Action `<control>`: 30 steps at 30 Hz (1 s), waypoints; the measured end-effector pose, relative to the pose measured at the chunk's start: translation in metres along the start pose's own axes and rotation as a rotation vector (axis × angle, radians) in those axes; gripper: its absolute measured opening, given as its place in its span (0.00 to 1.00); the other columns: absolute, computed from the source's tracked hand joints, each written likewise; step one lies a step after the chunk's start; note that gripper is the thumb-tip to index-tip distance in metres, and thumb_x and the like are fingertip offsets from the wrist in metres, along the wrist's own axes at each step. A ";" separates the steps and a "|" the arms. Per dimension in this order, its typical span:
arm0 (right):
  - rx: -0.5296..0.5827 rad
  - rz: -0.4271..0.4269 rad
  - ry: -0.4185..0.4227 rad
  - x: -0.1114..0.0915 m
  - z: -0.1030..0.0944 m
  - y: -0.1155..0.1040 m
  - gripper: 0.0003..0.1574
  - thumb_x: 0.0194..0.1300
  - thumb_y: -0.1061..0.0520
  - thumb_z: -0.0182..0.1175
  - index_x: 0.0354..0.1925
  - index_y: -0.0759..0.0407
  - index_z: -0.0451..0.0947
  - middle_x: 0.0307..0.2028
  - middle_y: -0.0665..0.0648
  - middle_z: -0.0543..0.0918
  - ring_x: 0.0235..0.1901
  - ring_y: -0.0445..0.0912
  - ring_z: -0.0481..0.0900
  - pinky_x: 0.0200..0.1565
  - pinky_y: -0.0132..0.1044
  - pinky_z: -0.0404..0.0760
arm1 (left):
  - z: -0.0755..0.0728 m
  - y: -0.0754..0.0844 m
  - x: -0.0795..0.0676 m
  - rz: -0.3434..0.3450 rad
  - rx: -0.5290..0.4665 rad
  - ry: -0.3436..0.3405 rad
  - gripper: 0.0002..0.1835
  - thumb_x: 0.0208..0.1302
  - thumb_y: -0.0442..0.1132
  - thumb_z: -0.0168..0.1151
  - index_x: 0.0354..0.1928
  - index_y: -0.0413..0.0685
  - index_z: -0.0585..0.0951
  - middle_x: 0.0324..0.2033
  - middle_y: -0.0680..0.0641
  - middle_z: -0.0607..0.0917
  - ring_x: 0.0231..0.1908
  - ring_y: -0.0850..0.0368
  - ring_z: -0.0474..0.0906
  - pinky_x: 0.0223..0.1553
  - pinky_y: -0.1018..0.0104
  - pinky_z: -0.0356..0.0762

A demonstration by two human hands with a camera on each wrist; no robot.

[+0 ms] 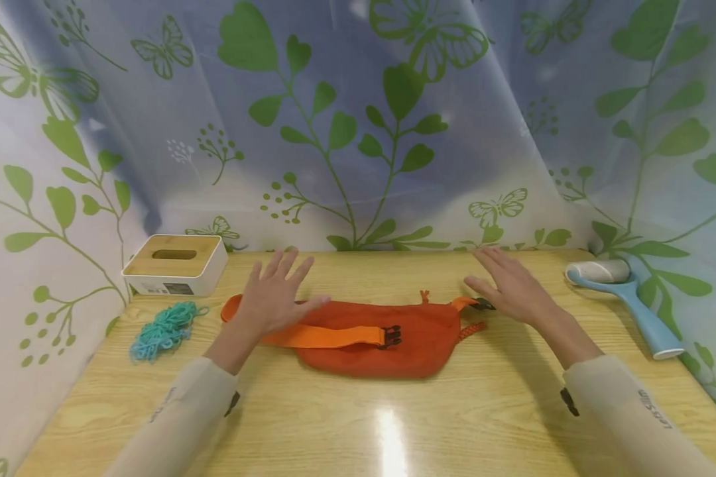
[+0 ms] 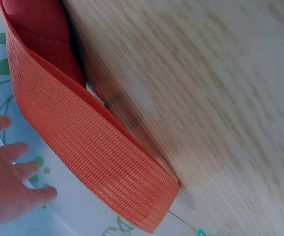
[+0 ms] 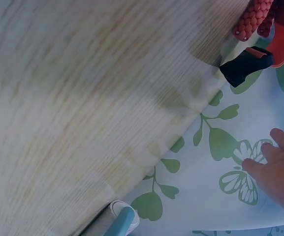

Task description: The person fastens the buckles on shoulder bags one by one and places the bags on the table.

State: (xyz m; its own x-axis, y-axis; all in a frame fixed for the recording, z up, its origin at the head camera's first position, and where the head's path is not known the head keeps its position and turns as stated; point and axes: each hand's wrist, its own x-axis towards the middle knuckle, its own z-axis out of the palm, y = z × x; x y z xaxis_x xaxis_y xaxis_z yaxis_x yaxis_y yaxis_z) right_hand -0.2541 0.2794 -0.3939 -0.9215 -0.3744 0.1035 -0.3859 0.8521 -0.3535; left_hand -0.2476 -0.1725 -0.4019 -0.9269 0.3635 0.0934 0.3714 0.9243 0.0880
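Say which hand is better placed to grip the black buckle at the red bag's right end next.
Probably the right hand: it is empty, close to the black buckle, whereas the left hand is over the orange strap toward the other end of the red bag.

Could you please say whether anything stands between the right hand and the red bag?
Nothing separate shows between the right hand and the red bag; only its own strap, buckle and braided cord lie there.

Matt cloth pouch (woven strap), glossy wood-grain table
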 end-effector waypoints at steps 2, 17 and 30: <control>0.020 -0.001 -0.005 0.000 0.000 -0.001 0.48 0.79 0.35 0.47 0.80 0.61 0.49 0.78 0.70 0.49 0.76 0.68 0.44 0.69 0.70 0.46 | 0.001 0.002 0.000 0.008 -0.025 0.008 0.51 0.66 0.79 0.40 0.81 0.56 0.55 0.79 0.41 0.49 0.78 0.38 0.40 0.71 0.31 0.41; 0.202 -0.011 -0.079 0.000 0.006 -0.001 0.45 0.80 0.37 0.46 0.80 0.59 0.49 0.77 0.68 0.53 0.75 0.67 0.51 0.68 0.69 0.53 | 0.004 0.024 0.000 0.050 -0.151 -0.015 0.50 0.66 0.76 0.47 0.80 0.52 0.59 0.78 0.41 0.57 0.76 0.38 0.49 0.71 0.35 0.49; 0.233 -0.009 -0.120 0.001 0.014 0.001 0.42 0.80 0.41 0.48 0.79 0.62 0.53 0.75 0.69 0.59 0.73 0.67 0.56 0.67 0.67 0.58 | 0.008 0.049 0.001 0.144 -0.169 -0.084 0.55 0.58 0.81 0.50 0.79 0.53 0.62 0.76 0.46 0.61 0.74 0.40 0.58 0.67 0.36 0.60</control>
State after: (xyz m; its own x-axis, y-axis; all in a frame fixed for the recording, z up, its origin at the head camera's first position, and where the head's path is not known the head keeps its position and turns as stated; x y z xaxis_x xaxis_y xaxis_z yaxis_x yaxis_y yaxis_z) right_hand -0.2546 0.2750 -0.4071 -0.9007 -0.4344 0.0014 -0.3608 0.7465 -0.5591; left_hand -0.2304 -0.1256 -0.4054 -0.8622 0.5054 0.0347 0.4976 0.8321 0.2450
